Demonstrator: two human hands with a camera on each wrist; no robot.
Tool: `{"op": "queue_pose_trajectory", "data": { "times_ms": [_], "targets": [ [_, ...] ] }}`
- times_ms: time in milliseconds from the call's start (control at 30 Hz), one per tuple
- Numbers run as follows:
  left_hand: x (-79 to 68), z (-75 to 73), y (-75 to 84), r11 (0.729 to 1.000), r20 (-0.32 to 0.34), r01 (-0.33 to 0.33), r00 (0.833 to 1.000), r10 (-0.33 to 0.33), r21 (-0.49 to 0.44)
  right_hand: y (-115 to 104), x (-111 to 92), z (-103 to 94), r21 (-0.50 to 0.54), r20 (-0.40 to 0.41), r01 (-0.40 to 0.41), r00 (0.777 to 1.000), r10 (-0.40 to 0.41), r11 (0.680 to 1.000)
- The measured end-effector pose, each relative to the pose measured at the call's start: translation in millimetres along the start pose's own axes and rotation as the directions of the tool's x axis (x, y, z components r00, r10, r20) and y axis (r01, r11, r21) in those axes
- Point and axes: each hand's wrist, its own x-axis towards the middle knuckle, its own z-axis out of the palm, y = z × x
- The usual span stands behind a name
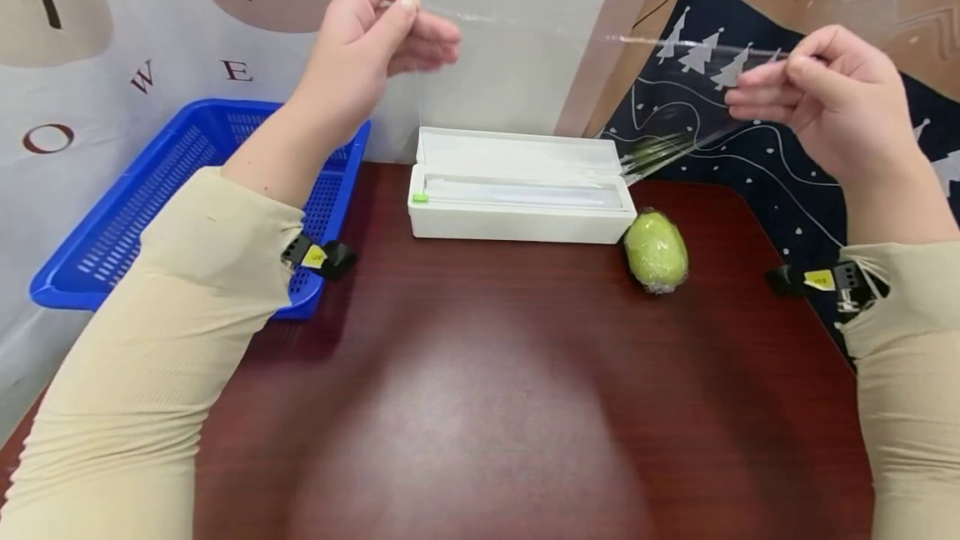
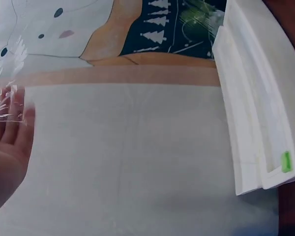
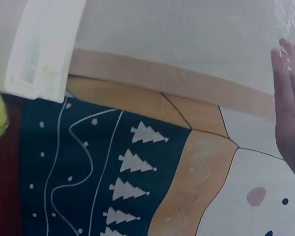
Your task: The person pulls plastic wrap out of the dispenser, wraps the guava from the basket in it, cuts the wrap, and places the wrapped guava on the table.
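Observation:
Clear plastic wrap point(image 1: 517, 21) is stretched between both raised hands, above and behind the white wrap dispenser box point(image 1: 517, 225). My left hand point(image 1: 375, 27) pinches one end of its top edge between thumb and index finger. At the other end my right hand point(image 1: 843, 98) pinches it the same way. Both hands' remaining fingers extend inward. The dispenser's lid stands up, showing a pale roll inside and a green slider point(image 1: 421, 198) at the left. Against its right front corner sits a green, film-wrapped fruit point(image 1: 656, 252); its kind is unclear.
Left of the dispenser stands a blue plastic basket point(image 1: 56, 294), partly hidden by my left arm. Something green under clear film point(image 1: 656, 155) lies behind the dispenser's right end. The dark red table point(image 1: 465, 407) meets a printed cloth backdrop point(image 1: 495, 90).

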Motion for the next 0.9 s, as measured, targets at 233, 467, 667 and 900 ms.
{"op": "queue_pose_trajectory", "data": {
  "times_ms": [233, 467, 667, 900],
  "targets": [
    [-36.8, -9.0, -13.6, 0.988, 0.28, 0.132, 0.955, -0.103, -0.085, 8.5, -37.0, -10.7, 0.128, 0.411, -0.119, 0.91, 0.057, 0.985],
    [-80.2, -11.0, -47.8, 0.949, 0.551, 0.313, 0.796, -0.25, -0.022, 27.1, -78.4, -14.1, -0.12, 0.56, -0.252, 0.782, 0.275, 0.96],
    [-113.6, -4.0, -90.6, 0.884, 0.704, 0.445, 0.581, -0.409, 0.146, 53.4, -111.1, -12.6, -0.381, 0.547, -0.337, 0.668, 0.504, 0.861],
    [-145.0, -5.1, -131.8, 0.835, 0.731, 0.513, 0.491, -0.474, 0.198, 88.6, -145.3, -11.6, -0.463, 0.516, -0.5, 0.519, 0.681, 0.732]
  ]
}}
